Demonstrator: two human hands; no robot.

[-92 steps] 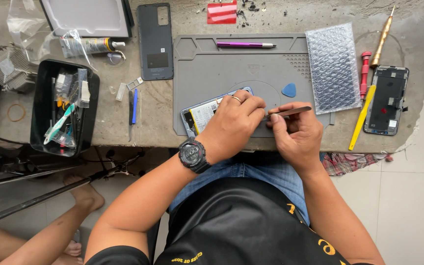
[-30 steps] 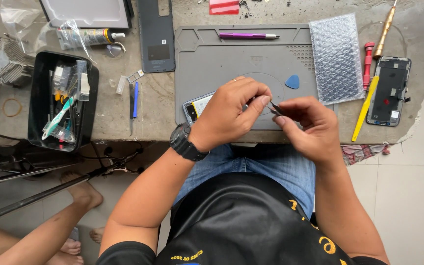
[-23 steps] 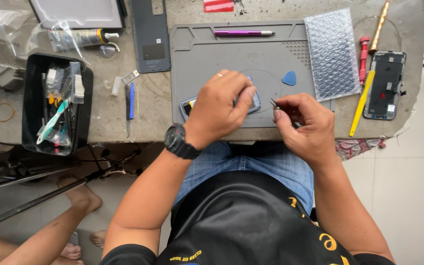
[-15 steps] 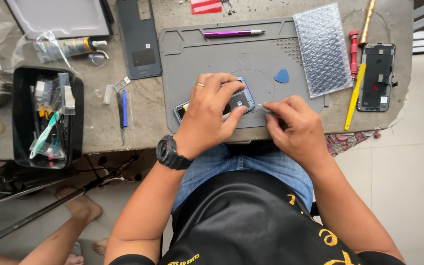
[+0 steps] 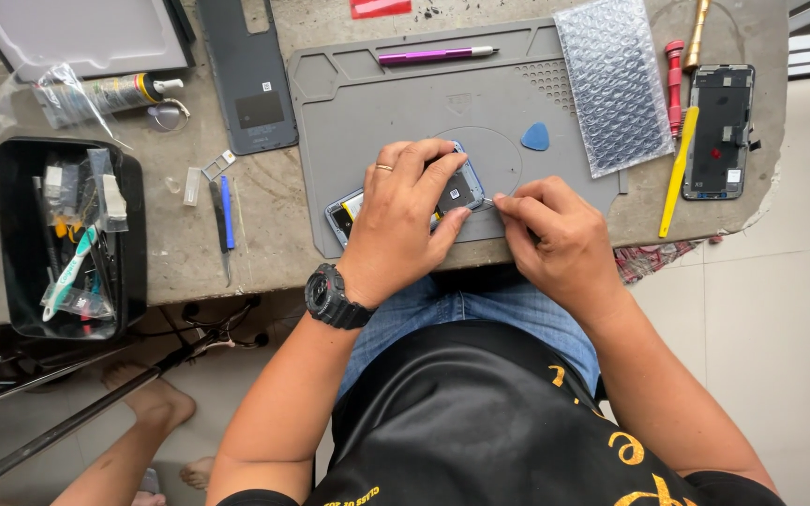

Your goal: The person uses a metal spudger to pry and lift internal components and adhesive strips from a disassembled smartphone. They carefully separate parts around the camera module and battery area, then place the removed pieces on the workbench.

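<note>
An opened phone [image 5: 452, 192] lies at the near edge of a grey repair mat [image 5: 367, 112], pinned flat under the person's left hand [image 5: 400, 220], whose grip is spread across the device with the fingertips pressing its far side. The right hand [image 5: 555, 239] sits just beside the phone's right end, its grip pinched tight on a thin tool; only the tool's tip shows, meeting the phone's corner. A black watch [image 5: 335, 297] circles the left wrist.

Farther out on the mat lie a blue triangular pick [image 5: 535, 137] and, along the top channel, a purple pen-shaped tool [image 5: 433, 56]. A sheet of bubble wrap [image 5: 616, 84] overlaps the mat's right edge. Beyond it on the concrete surface [image 5: 264, 215] rest a yellow pry stick [image 5: 678, 169], a red screwdriver [image 5: 674, 75] and a second stripped phone [image 5: 719, 131]. Left of the mat lie a dark grey back cover [image 5: 247, 75], a blue-handled tool [image 5: 226, 211], a glue tube in a clear bag [image 5: 105, 94] and a black tray of tools [image 5: 67, 234].
</note>
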